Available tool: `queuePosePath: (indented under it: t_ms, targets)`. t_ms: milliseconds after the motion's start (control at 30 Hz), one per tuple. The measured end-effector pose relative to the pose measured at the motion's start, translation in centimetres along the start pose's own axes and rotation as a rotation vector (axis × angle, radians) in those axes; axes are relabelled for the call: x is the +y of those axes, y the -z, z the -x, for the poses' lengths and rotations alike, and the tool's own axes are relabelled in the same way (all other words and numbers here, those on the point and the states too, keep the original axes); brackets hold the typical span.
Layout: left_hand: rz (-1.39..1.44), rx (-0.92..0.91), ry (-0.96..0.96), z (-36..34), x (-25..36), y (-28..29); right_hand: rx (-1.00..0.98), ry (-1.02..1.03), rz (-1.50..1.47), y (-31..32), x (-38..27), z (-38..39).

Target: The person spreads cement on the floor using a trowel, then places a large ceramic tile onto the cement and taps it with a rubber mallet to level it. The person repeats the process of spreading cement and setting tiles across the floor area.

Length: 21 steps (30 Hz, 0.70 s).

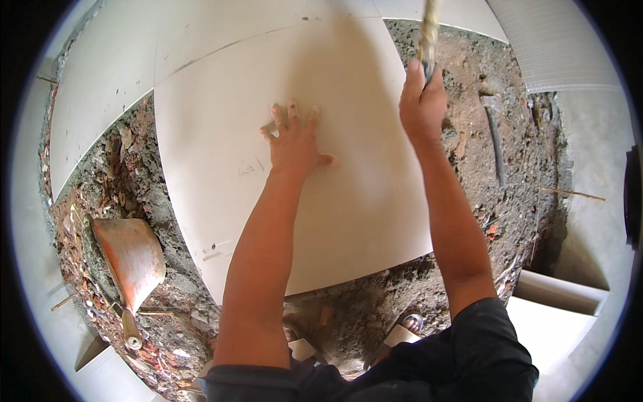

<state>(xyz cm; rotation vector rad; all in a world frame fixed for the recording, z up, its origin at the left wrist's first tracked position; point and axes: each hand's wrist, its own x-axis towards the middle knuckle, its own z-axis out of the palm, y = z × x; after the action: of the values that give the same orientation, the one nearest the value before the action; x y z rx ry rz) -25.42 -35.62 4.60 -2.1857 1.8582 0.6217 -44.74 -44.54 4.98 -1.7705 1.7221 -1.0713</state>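
A large off-white floor tile (355, 228) lies flat before me, with several pencil marks and smudges on it. My left hand (293, 144) rests on its middle, fingers spread and their tips dusted pale. Over the tile's far right edge, my right hand (424, 104) is closed round a pale stick-like handle (429, 30), dark where it enters the fist. That handle points away from me, and its far end is blurred and cut off by the top of the picture. A shadow falls across the tile between my hands.
Rough mortar and rubble (462, 154) surround the tile. At left lies a broad metal blade (137, 258) with a short wooden handle. Further tiles (107, 120) adjoin at far left and top. A dark bar (494, 144) lies at right. Boxes or tiles (546, 335) stand lower right.
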Motion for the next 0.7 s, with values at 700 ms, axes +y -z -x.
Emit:
queuePosePath:
  t_ms: [700]
  targets:
    - [0.015,-0.003,0.009,-0.1,0.0,0.0,-0.105,-0.078,0.134,3.0,-0.7,3.4]
